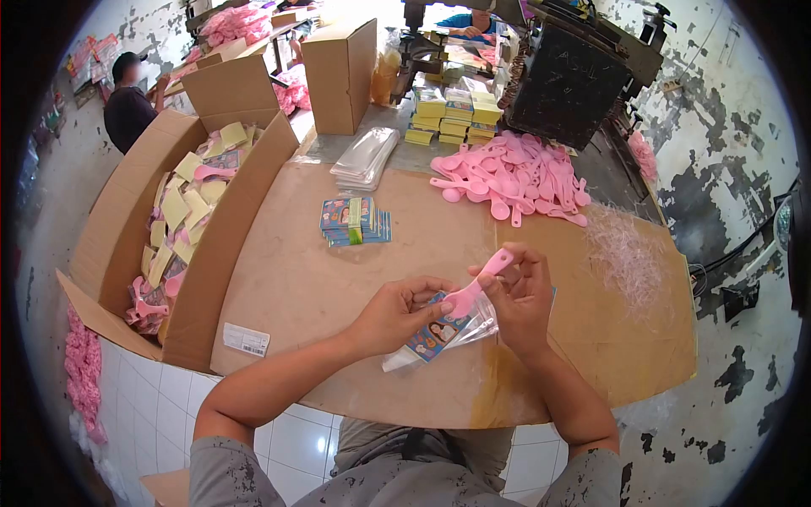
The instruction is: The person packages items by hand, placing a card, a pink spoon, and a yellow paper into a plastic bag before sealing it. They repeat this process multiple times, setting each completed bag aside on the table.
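Observation:
My right hand point(524, 300) pinches a pink measuring spoon point(480, 283) by its handle, with the bowl turned down and to the left. My left hand point(395, 314) is closed on a clear plastic bag point(477, 328), close beside the spoon's bowl. A blue printed card point(432, 340) shows in or behind the bag; the overlap hides which. Farther up the table lies a banded stack of blue cards point(355, 221). Beyond it is a stack of clear bags point(366, 159). A large heap of pink spoons point(519, 176) lies at the right back.
An open cardboard box point(203, 296) on the left holds packed bags with spoons and cards. Yellow-edged card stacks point(456, 110) stand behind, near a black machine point(566, 76). Plastic shreds point(625, 253) lie at right. A person point(131, 106) is at the far left.

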Demonstrator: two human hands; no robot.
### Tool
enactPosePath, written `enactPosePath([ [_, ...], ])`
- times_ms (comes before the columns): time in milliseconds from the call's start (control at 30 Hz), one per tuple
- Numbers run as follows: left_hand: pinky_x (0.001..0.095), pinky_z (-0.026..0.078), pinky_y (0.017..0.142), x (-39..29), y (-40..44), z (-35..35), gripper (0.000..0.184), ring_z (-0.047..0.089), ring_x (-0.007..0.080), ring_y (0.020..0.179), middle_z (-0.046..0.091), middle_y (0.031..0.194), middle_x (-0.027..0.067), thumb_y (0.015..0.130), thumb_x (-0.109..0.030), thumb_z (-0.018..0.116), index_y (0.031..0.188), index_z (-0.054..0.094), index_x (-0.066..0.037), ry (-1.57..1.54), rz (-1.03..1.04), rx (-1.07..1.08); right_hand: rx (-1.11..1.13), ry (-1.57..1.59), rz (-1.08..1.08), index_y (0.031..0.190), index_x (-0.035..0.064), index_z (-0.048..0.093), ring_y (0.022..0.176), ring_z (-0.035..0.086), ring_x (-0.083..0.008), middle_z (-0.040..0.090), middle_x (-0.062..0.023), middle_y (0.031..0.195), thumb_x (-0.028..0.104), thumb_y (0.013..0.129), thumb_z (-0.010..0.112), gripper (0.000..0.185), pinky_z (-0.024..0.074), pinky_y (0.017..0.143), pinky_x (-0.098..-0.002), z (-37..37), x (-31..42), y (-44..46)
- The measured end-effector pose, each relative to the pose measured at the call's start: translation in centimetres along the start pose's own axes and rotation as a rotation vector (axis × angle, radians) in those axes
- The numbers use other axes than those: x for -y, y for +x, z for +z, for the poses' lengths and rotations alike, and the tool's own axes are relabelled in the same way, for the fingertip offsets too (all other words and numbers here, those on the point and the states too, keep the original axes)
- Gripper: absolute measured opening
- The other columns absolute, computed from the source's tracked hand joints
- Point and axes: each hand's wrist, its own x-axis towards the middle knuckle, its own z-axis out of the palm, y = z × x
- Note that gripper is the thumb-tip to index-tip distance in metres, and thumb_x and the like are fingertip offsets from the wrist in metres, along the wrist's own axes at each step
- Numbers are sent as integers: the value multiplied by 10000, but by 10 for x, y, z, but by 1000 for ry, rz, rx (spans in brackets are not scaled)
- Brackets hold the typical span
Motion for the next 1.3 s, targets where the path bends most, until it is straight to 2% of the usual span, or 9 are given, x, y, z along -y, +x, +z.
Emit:
enactPosePath([
  [300,267,575,899,-9,-2,-3,406,680,103,1066,736,1181,97,1054,-94,643,1430,536,11,-19,36,63,288,247,256,1243,16,694,1239,631,-258,592,-126,1403,47,1008,663,240,479,1065,-425,-23,19,19],
  [400,276,564,907,-12,-5,-5,450,687,115,1063,742,1153,87,1047,-114,660,1460,514,-9,-18,19,135,504,-272,-105,1051,45,764,1225,640,-294,623,-115,1379,50,957,714,106,484,1060,-426,-17,40,24],
  [500,318,547,960,-12,-7,-5,500,670,162,1141,707,1250,118,1024,-140,695,1472,504,-24,42,156,108,700,-214,-186,978,53,763,1235,626,-313,663,-118,1312,57,925,754,54,472,1068,-436,-22,64,35],
  [600,368,522,1022,-11,-6,1,509,648,216,1220,675,1316,135,1001,-160,718,1457,531,-34,332,541,-22,596,-514,-386,967,34,743,1110,679,-273,726,-104,1141,47,911,762,60,521,953,-396,-10,96,40],
  [667,393,502,1061,-21,-7,-4,502,628,244,1270,653,1359,146,989,-174,725,1440,553,-38,518,686,-14,513,-567,-201,968,25,739,948,689,-213,733,-90,1022,40,912,761,63,531,813,-343,-11,113,37],
  [800,411,477,1117,-25,-22,2,401,611,240,1308,643,1396,162,1040,-102,614,1426,563,-3,425,500,145,384,-601,-100,975,11,731,688,633,-114,719,-53,839,35,920,758,66,480,587,-260,-6,115,35],
  [1000,326,567,970,-21,-17,10,334,716,167,1090,767,1166,131,1068,-106,610,1381,612,12,285,420,39,377,-539,-36,1012,-1,721,668,616,-104,712,-72,849,47,937,753,94,475,567,-251,-2,100,26],
  [1100,298,581,910,-30,-22,17,306,725,124,1014,794,1073,112,1067,-121,628,1340,643,16,217,324,-37,140,-594,-279,1034,26,722,761,663,-169,714,-82,954,35,916,761,124,511,639,-301,3,78,24],
  [1300,267,591,739,-22,-22,16,310,747,100,832,798,935,136,1018,-85,686,1307,668,25,407,376,-131,371,-1013,-713,1005,71,710,1055,654,-259,677,-63,1077,117,806,813,229,478,910,-388,16,84,21],
])
